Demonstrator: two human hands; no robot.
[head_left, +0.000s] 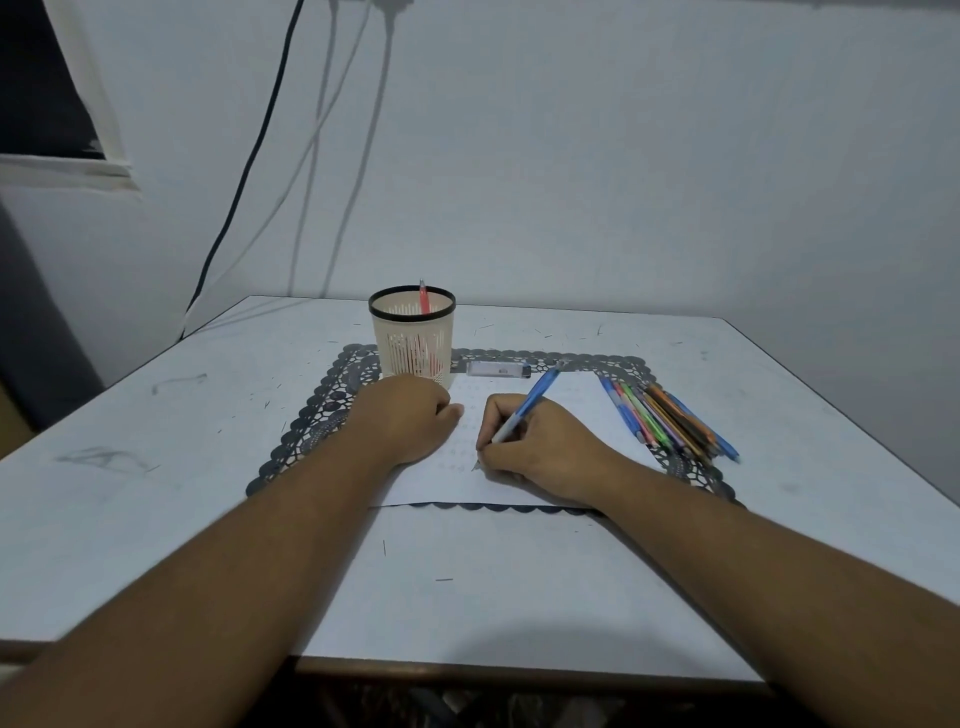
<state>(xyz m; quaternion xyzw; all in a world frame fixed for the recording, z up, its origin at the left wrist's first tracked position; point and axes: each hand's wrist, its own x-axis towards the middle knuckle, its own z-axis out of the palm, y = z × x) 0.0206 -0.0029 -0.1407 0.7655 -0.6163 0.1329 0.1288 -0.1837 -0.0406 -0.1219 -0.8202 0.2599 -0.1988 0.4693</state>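
The right grip (527, 449) is closed round a slim blue ballpoint pen (525, 407), thumb and curled fingers pinching the lower barrel; the pen slants up and away from the grip to the far right, and its tip touches a white sheet of paper (587, 395) just below the fingers on the near left side. The heel of this grip rests on the sheet. The left grip (410, 422), just beside the right one with a narrow strip of paper between them, lies knuckles up on the sheet's left edge with fingers curled under and nothing seen in them. Immediately beyond the left grip, almost touching its knuckles, stands a cream slotted plastic pen cup with a black rim (413, 348); a single red pen (424, 299) stands upright in it, its top above the rim, and red shows through the slots lower down. Beyond the right grip, past the pen's upper end, lies a small white oblong object with a dark end (496, 369). Well to the right of the right grip a row of coloured pens and pencils (670, 421) lies side by side. Paper, cup and row sit on a dark grey lace-edged placemat (322, 415) on the white bench (493, 571)
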